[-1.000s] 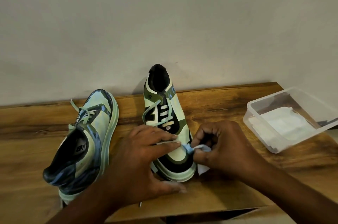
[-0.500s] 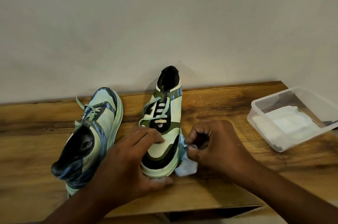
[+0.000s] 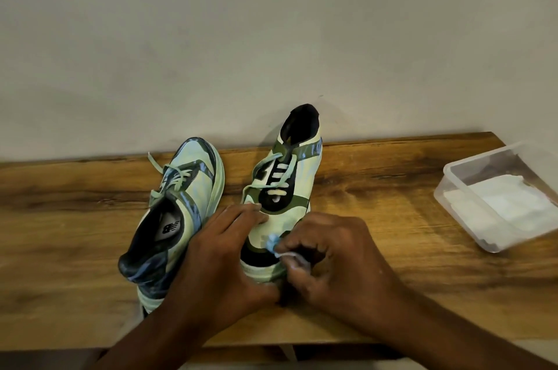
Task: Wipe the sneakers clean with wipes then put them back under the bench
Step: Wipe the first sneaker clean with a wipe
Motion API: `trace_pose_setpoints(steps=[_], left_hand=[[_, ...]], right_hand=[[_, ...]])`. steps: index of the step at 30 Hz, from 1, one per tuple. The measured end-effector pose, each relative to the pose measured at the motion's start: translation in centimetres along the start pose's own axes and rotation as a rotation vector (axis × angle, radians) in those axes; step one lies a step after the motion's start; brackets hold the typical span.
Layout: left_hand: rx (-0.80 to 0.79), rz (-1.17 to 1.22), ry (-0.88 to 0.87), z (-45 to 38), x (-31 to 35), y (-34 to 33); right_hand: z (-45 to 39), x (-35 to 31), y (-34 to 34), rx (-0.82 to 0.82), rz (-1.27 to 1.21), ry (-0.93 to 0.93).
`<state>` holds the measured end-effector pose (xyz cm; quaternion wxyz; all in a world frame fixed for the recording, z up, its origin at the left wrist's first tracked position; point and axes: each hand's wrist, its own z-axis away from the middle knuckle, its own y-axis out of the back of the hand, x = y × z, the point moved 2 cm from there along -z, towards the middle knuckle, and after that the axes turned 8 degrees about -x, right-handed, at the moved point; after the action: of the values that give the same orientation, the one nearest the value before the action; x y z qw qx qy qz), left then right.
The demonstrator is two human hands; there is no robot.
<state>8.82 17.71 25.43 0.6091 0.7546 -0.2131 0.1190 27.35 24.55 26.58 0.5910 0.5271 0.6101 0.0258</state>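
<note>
Two pale green, olive and black sneakers stand on the wooden bench top [image 3: 377, 188]. The right sneaker [image 3: 290, 182] points its toe at me, heel toward the wall. My left hand [image 3: 223, 258] rests on its toe and grips it from the left side. My right hand [image 3: 335, 261] pinches a crumpled white wipe [image 3: 279, 246] against the toe cap. The left sneaker [image 3: 178, 212] lies beside it with its heel opening toward me, untouched.
A clear plastic tub [image 3: 471, 218] with white wipes [image 3: 510, 203] inside sits at the bench's right end. A plain wall [image 3: 271, 37] rises right behind the bench. The bench's front edge runs just under my wrists.
The wipe moved from the sneaker's right side up onto the toe cap. The sneaker's heel swung to the right. My left hand stayed on the toe.
</note>
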Motion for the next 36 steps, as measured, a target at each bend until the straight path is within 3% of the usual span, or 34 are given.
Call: trace_pose_setpoints(steps=[3, 8, 15, 21, 27, 32, 36], left_hand=[[0.006, 0.018, 0.005, 0.0, -0.3, 0.0], [0.024, 0.011, 0.01, -0.2, 0.0, -0.2], [0.009, -0.01, 0.022, -0.4, 0.0, -0.1], [0.017, -0.026, 0.027, -0.5, 0.2, -0.1], [-0.018, -0.006, 0.016, -0.6, 0.0, 0.0], [-0.023, -0.027, -0.016, -0.6, 0.2, 0.0], [-0.033, 0.01, -0.021, -0.7, 0.2, 0.0]], right_hand=[[-0.4, 0.4, 0.0, 0.005, 0.02, -0.008], [-1.3, 3.7, 1.1, 0.193, -0.023, -0.198], [-0.3, 0.5, -1.0, 0.048, -0.005, -0.001], [-1.4, 3.4, 0.9, 0.208, -0.006, -0.189], [-0.5, -0.3, -1.3, 0.005, 0.016, -0.014], [-1.9, 3.7, 1.7, 0.212, 0.006, -0.237], [-0.8, 0.8, -0.3, 0.086, 0.031, -0.13]])
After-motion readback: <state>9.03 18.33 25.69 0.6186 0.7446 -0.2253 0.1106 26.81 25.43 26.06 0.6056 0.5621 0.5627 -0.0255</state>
